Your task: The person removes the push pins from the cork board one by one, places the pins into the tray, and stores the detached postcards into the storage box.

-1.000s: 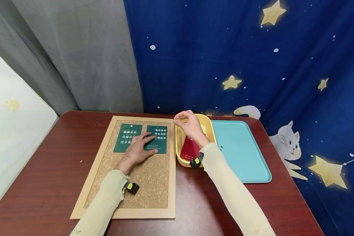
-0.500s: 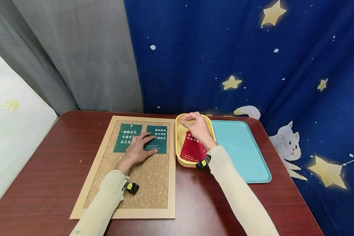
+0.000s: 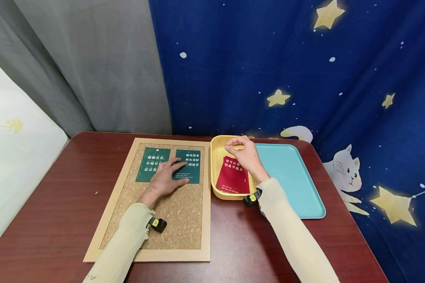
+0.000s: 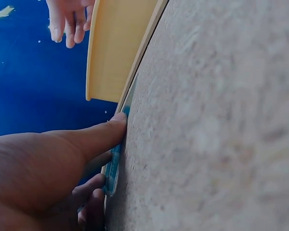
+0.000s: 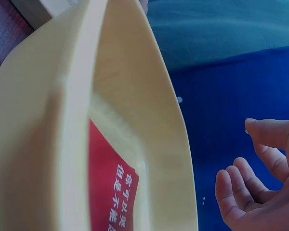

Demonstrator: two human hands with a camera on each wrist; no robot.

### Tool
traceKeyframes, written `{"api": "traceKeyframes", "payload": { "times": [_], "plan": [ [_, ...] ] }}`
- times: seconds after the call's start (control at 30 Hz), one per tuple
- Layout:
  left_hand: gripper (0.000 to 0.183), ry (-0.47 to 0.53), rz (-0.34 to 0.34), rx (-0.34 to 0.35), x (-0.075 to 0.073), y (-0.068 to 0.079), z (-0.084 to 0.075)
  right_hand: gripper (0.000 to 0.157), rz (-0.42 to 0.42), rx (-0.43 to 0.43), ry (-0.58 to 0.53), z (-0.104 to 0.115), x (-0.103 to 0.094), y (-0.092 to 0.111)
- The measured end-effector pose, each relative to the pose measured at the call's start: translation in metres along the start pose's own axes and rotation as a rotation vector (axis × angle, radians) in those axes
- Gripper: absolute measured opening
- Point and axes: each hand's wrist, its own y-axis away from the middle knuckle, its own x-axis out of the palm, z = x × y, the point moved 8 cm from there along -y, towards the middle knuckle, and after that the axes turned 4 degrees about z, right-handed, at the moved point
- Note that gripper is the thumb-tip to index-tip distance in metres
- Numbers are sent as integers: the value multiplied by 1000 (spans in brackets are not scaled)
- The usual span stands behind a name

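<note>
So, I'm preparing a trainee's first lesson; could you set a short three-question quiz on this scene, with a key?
1. Which hand touches a green card?
2. True or false: a red card lies inside the yellow bin.
3. Fill the gap: in the head view, the blue tray lies to the ___ of the bin.

Key:
1. The left hand.
2. True.
3. Right.

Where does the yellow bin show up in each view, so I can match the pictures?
Head: yellow bin, just right of and below centre.
Left wrist: yellow bin, at the top, left of centre.
Right wrist: yellow bin, large, from left edge past the middle.
Shared landmark: right hand, in all three.
</note>
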Motion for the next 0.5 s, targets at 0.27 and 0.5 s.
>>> {"api": "traceKeyframes", "payload": {
  "times": [0.27,0.5],
  "plan": [
    [65,6,1,3,-2,1,-1,14,-25,48,-11,-8,-12,6],
    [65,4,3,2,0,0,-1,16,-38,78,-27,-20,-23,11]
  ]
}}
